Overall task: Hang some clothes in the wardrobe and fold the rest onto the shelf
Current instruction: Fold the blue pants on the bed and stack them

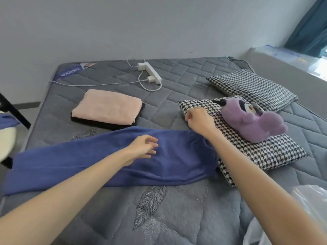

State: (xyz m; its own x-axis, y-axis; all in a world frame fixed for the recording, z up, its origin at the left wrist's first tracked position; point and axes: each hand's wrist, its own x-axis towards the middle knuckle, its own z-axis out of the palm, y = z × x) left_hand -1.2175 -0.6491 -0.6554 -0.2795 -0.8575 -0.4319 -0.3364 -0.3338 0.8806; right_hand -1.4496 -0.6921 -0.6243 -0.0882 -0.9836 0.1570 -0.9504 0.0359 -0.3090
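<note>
Blue garment (106, 160): my left hand (141, 147) is hovering, fingers loose, empty; right hand (200, 121) curled, hold unclear; houndstooth pillow (265, 152) is crowding it, risking a skewed fold.

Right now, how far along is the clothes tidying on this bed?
Done: a pink garment lies folded on a folded black garment. In hand: the blue garment is spread long across the mattress, the left hand over its middle, the right hand near its end by a checked pillow. Left: folding it and shelving the pile; no wardrobe or shelf shows.
</note>
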